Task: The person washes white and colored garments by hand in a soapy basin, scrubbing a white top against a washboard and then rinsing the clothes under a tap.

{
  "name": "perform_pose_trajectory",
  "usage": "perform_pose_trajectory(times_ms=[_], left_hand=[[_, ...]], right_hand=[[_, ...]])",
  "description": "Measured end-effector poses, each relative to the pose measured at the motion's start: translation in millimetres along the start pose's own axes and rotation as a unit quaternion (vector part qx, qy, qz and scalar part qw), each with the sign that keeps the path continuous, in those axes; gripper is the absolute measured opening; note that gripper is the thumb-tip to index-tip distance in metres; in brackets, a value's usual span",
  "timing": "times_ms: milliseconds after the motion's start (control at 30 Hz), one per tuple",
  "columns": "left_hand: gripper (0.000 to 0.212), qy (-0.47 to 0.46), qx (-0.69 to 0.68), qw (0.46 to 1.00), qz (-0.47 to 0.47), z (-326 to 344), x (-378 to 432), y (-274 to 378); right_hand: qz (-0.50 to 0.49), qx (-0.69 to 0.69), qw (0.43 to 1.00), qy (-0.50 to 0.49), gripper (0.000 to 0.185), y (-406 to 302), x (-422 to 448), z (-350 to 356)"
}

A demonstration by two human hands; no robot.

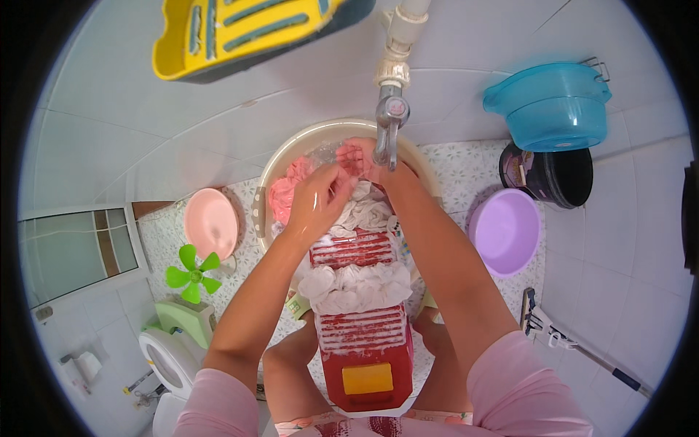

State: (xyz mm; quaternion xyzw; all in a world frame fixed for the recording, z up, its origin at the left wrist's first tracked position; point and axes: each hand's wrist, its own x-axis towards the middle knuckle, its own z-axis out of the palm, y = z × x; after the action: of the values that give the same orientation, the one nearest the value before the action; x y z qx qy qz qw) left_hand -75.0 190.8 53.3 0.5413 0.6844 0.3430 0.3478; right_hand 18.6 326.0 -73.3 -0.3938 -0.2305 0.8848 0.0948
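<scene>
Both hands are held close together under the metal tap (392, 112), over a large cream basin (327, 128). My left hand (322, 196) is wet, its fingers curled near the other palm. My right hand (363, 158) is partly hidden behind the tap, palm showing and fingers bent; nothing is seen in it. Pink cloth (284, 188) lies at the left inside the basin, and white cloth (366, 210) bunches below the hands. A red washboard (363, 333), its ridges covered with suds, leans from the basin towards my body. Another soapy white cloth (355, 284) lies across its middle.
A pink basin (211, 224) and green fan blades (195, 277) are on the left. A purple basin (505, 232), a black bucket (562, 175) and a hanging blue basin (557, 109) are on the right. A yellow soap dish (180, 54) juts out above.
</scene>
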Motion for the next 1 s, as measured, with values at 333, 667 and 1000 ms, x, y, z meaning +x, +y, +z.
perform_pose_trajectory(times_ms=[333, 667, 1000], left_hand=[[0.009, -0.027, -0.115, 0.98, 0.157, -26, -1, 89], [0.016, 0.081, -0.15, 0.985, -0.008, 12, -9, 75], [0.017, 0.035, -0.654, 0.645, -0.395, 83, 105, -58]], right_hand=[[-0.046, -0.095, 0.991, -0.087, 0.025, 0, -22, 8], [0.009, -0.222, 0.975, 0.0, 0.024, -27, 20, 2], [-0.236, 0.008, 0.94, 0.247, 0.022, 27, 56, -31]])
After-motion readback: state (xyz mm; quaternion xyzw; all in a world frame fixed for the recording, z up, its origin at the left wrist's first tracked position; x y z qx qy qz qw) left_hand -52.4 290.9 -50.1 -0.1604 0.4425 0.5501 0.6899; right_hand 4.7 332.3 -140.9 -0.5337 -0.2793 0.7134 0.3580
